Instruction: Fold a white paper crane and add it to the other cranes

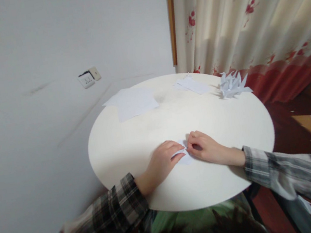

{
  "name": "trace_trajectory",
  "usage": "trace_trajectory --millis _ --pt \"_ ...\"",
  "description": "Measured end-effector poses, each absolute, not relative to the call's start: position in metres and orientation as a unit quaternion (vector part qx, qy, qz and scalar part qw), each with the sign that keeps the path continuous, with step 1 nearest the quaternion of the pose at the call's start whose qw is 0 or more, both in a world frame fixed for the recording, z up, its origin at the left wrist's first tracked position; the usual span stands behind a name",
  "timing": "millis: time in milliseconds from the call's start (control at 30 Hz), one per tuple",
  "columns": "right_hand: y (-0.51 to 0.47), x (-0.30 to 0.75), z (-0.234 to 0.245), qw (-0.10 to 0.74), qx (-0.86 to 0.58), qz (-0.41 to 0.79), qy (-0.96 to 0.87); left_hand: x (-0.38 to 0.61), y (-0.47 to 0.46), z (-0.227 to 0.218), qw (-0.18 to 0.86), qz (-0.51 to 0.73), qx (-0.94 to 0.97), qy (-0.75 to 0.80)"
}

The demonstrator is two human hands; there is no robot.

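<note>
A small piece of white folded paper [185, 160] lies on the round white table [157, 130], near its front half. My left hand [166, 157] rests at the paper's left side, with thumb and fingers closed on a raised fold. From the right, my right hand [203, 146] pinches the paper's other edge between thumb and forefinger. Both hands partly cover the paper, so its full shape is hidden.
White paper sheets [135, 103] overlap at the table's back left. Smaller paper pieces [193, 85] lie at the back, beside a cluster of pointed folded-paper shapes [232, 85]. A wall with a socket [86, 80] borders the left; a curtain [235, 21] hangs behind.
</note>
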State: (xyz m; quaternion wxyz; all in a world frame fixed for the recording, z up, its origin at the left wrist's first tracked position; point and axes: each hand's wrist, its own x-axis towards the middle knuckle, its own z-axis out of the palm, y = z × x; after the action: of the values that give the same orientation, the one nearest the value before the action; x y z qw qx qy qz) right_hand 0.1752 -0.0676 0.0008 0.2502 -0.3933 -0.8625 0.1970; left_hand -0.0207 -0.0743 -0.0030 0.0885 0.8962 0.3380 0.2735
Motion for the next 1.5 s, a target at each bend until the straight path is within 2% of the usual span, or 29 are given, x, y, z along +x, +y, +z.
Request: trace_trajectory --millis 1067,1500 --pt "-0.057 0.172 0.009 0.185 -0.402 0.244 -0.863 -0.027 -0.08 -0.002 -0.06 0.199 0.934 0.29" --pt "-0.056 0.178 0.005 0.194 -0.371 0.272 -0.867 -0.035 -0.078 -0.008 -0.056 0.143 0.956 0.249"
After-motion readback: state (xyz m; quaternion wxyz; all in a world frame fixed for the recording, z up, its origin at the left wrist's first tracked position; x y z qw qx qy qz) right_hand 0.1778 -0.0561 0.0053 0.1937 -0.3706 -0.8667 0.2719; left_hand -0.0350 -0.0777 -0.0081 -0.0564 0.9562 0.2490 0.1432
